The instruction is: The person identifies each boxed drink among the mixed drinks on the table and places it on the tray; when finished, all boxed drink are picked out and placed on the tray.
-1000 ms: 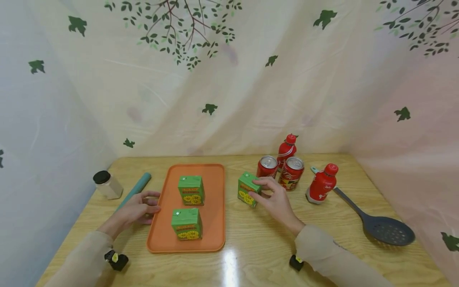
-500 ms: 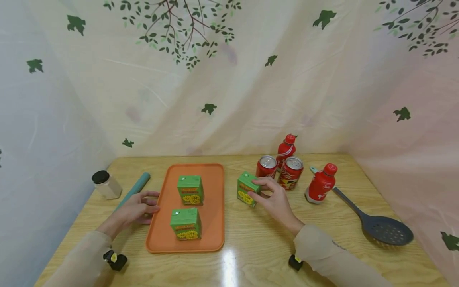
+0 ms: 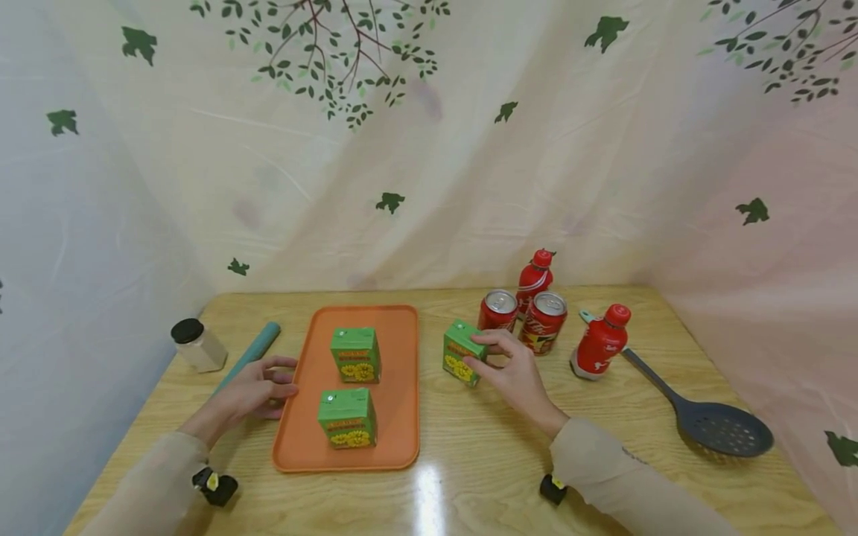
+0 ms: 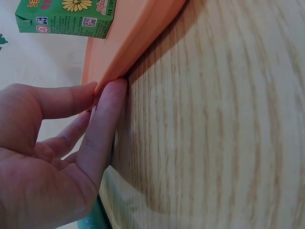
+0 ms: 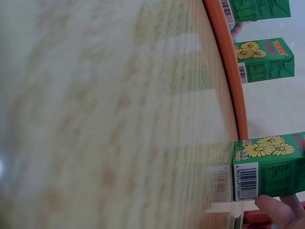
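Note:
An orange tray lies on the table with two green drink cartons, a rear one and a front one, standing upright on it. At the tray's left edge, my left hand pinches the rim; in the left wrist view the rim runs between thumb and finger. Right of the tray, my right hand holds a third green drink carton by its right side. That carton shows its yellow flowers and barcode in the right wrist view. Whether its base touches the table is hard to tell.
Behind my right hand stand two red cans, one left and one right, and a red bottle. Another red bottle and a dark slotted spoon are farther right. A black-lidded jar and teal rod lie left.

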Demonstrator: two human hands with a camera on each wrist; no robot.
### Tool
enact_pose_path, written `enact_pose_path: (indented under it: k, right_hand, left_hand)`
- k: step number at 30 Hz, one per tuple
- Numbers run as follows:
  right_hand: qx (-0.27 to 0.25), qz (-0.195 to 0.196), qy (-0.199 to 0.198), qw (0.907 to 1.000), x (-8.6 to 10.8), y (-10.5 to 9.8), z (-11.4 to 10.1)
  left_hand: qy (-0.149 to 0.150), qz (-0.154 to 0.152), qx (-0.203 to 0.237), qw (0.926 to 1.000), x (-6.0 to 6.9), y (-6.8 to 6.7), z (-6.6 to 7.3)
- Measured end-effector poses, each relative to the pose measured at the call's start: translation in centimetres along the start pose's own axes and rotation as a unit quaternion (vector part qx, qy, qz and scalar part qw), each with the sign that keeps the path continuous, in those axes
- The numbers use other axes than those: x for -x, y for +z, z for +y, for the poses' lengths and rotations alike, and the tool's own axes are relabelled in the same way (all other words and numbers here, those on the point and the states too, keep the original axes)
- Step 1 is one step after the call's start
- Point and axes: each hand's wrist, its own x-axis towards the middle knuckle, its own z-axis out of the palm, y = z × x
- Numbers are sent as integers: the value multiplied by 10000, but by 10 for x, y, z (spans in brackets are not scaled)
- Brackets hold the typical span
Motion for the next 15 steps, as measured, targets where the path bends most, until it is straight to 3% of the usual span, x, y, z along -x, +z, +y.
enact_pose_path:
  k: [15]
  right_hand:
    - [-54, 104, 143, 9998, -1, 0, -4]
  left_hand:
    - [12, -5, 65, 10000, -1, 1, -1]
